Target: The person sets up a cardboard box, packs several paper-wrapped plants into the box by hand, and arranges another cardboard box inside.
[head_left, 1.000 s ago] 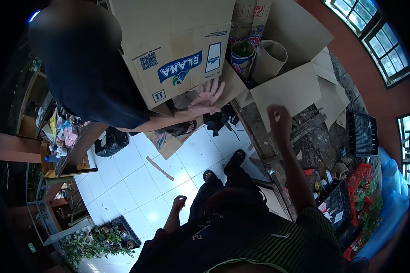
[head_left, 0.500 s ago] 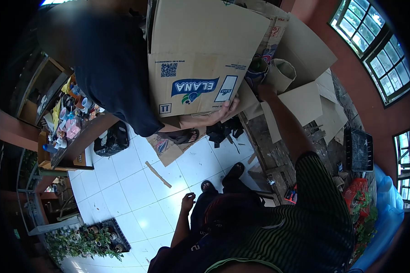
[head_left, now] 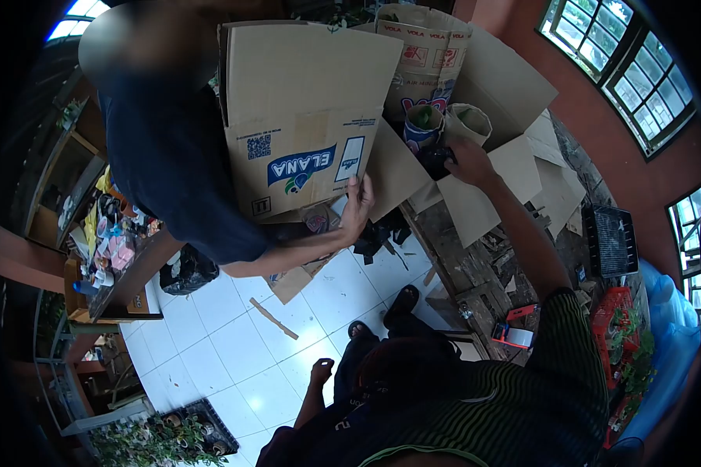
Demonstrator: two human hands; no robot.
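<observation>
My right hand [head_left: 469,162] reaches into an open cardboard box, its fingers closed on a dark, black plastic-looking bundle [head_left: 435,161] whose kind I cannot make out. Just behind the bundle stand a printed cardboard tube [head_left: 423,128] with green leaves inside and a plain cardboard tube [head_left: 469,124]. A box flap [head_left: 494,191] spreads under my forearm. My left hand [head_left: 321,372] hangs low by my leg, fingers curled; whether anything is in them is hidden. Another person's hand [head_left: 357,208] presses against a large carton [head_left: 311,101] marked ELANA, left of the box.
The other person [head_left: 171,171] stands at the left. A worn wooden table [head_left: 475,272] bears a black tray [head_left: 609,241], a red crate [head_left: 611,327] and a red-and-white item [head_left: 514,331]. Cardboard scraps [head_left: 274,317] lie on the tiled floor; potted plants [head_left: 163,436] stand lower left.
My right hand has come up a little, bringing the black bundle into sight. The ELANA carton and the other person's hand have shifted left, showing more of the tubes. The view has moved slightly.
</observation>
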